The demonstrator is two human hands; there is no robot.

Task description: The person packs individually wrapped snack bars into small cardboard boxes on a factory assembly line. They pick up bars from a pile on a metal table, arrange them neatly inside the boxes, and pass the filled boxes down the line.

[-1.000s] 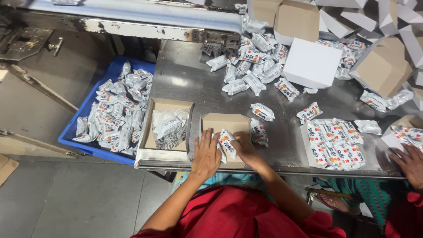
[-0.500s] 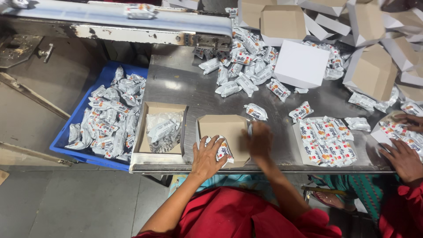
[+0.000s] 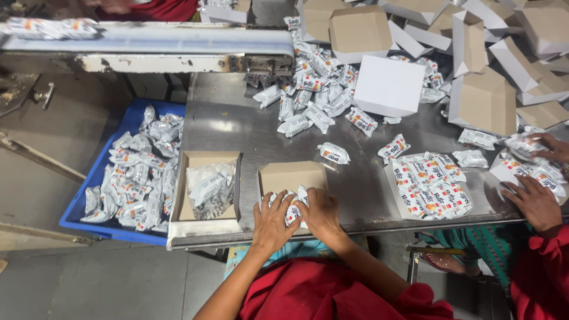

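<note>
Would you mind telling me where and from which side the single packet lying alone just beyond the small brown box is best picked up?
Judging by its pose, take the lone packet across its narrow middle, coming straight down from above. It lies flat on the steel table, long axis slanting left to right, with bare metal all round, so fingers fit on both long edges. Its crimped ends look too thin to hold well.

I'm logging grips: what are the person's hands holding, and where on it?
Both the left hand and right hand press small white packets, fingers on their tops, into the box.
</note>
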